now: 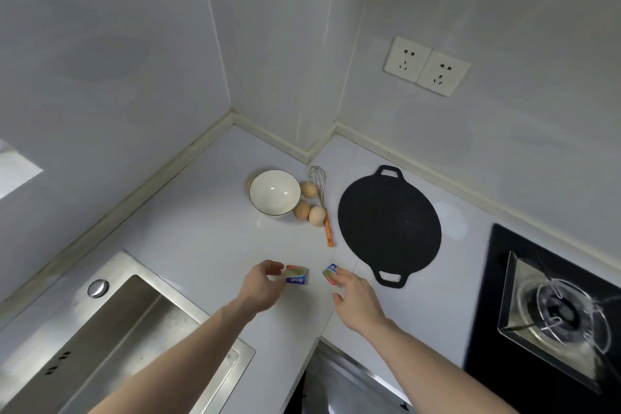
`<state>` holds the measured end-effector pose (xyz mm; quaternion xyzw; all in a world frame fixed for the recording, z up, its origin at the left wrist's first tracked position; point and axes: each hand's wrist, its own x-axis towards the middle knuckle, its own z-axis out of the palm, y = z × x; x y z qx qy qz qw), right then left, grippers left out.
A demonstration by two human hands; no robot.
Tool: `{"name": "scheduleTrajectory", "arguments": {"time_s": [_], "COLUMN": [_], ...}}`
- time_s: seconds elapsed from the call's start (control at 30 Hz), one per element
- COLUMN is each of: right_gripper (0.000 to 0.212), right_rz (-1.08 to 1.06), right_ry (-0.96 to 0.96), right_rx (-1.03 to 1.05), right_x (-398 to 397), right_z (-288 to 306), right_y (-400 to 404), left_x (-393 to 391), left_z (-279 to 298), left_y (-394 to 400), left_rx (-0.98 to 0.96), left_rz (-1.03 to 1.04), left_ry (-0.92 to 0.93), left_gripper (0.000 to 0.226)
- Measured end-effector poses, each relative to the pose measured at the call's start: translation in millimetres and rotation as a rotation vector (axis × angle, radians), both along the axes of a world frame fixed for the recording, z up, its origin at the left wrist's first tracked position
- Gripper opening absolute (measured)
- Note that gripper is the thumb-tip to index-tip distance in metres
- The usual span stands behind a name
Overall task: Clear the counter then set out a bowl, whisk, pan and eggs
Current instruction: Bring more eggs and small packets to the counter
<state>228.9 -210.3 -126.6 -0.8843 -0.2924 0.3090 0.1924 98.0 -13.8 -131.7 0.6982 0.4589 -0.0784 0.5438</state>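
Note:
A white bowl (pixel 274 191) stands near the counter's back corner. Three brown eggs (pixel 309 204) lie just right of it, touching a wire whisk (pixel 322 202) with an orange handle. A flat black pan (pixel 389 224) with two loop handles lies to the right. Nearer to me, my left hand (pixel 262 286) pinches a small blue, red and green packet (pixel 296 275) resting on the counter. My right hand (pixel 358 299) touches a second, similar packet (pixel 330 273) with its fingertips; whether it grips it is unclear.
A steel sink (pixel 111 339) fills the lower left. A black gas hob with a burner (pixel 561 312) sits at the right. Two wall sockets (pixel 426 65) are above the pan. The white counter (pixel 201 232) ends at an edge below my arms.

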Motion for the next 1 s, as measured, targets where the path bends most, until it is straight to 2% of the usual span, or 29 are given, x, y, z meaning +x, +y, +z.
{"name": "scheduleTrajectory", "arguments": {"time_s": [0.1,0.27,0.5,0.7,1.0], "right_gripper": [0.053,0.060,0.058,0.059,0.060], "right_rz": [-0.018,-0.085,-0.242,-0.457,-0.762], "right_ry": [0.012,0.057,0.040,-0.005,-0.141], "right_rx": [-0.010,0.076,0.107,0.229,0.419], "right_x": [-4,-22,-47,-57,-109], "right_z": [3,27,55,92,151], "right_y": [-8,-30,-96,-179,-331], "left_x": [-8,-13,-8,21,47], "left_z": [12,40,74,113,170], "left_y": [-5,-21,-56,-121,-289], "left_rx": [0.025,0.016,0.097,0.125,0.137], "left_rz": [-0.089,-0.172,-0.389,-0.579,-0.937], "left_ry": [-0.006,-0.058,-0.193,-0.300,-0.477], "left_gripper": [0.030,0.023,0.021,0.021,0.022]}}
